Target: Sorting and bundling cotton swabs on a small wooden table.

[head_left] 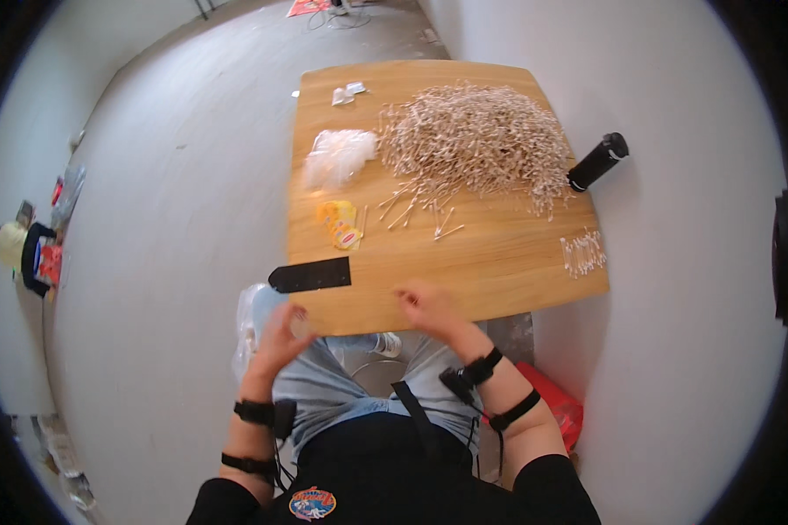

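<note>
At the table's near left edge, my left hand (282,339) curls its thumb and fingers round something small, pale and see-through, too blurred to name. My right hand (431,310) hovers over the front edge with its fingers bent together; whatever they may pinch is too small to make out. Between and beyond the hands lies a flat black strip (311,275) with one pointed end. Past it are yellow-orange printed labels (340,225) with a single cotton swab (364,220) beside them. Farther off rest a stack of clear plastic bags (340,157) and a big heap of cotton swabs (473,140).
The wooden table (464,267) meets a wall on the right. A black cylinder (598,162) is at its right edge, near a small group of swabs (583,253). Small white packets (348,93) lie far left. A red bag (552,404) sits below on the right.
</note>
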The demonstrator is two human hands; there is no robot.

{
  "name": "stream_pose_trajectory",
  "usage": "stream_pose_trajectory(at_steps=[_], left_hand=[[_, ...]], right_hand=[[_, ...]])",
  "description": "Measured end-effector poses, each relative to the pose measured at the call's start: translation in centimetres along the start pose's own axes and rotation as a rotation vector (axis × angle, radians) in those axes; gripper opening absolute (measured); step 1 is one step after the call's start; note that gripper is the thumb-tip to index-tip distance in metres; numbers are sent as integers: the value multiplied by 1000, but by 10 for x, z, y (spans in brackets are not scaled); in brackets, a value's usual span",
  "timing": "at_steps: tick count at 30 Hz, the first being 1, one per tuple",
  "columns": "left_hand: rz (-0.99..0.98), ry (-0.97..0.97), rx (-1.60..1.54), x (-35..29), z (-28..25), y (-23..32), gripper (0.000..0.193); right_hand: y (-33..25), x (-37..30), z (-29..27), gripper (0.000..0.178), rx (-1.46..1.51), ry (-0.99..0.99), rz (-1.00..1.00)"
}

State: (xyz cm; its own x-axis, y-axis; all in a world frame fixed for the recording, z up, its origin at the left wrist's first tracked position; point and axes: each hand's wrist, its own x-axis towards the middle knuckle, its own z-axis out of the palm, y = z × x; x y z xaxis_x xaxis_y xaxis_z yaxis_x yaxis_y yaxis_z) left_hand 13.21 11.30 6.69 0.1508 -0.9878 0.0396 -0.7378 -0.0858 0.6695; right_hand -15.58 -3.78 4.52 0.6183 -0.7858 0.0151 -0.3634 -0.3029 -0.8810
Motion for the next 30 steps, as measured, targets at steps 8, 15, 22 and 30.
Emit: stream_pose_trajectory(at_steps=[8,15,22,30], left_hand=[[-161,43,602,34,-45,-82,52],[-184,-51,633,62,-19,-108,44],[-77,-33,572,80,-5,-75,43],[-23,-85,634,89,4,-47,60]], right_hand=[[50,30,-19,11,-539,387,-89],[46,31,-14,6,-624,455,-107],[52,28,-16,9,-656,436,-77],[49,27,-17,8,-645,444,-108]])
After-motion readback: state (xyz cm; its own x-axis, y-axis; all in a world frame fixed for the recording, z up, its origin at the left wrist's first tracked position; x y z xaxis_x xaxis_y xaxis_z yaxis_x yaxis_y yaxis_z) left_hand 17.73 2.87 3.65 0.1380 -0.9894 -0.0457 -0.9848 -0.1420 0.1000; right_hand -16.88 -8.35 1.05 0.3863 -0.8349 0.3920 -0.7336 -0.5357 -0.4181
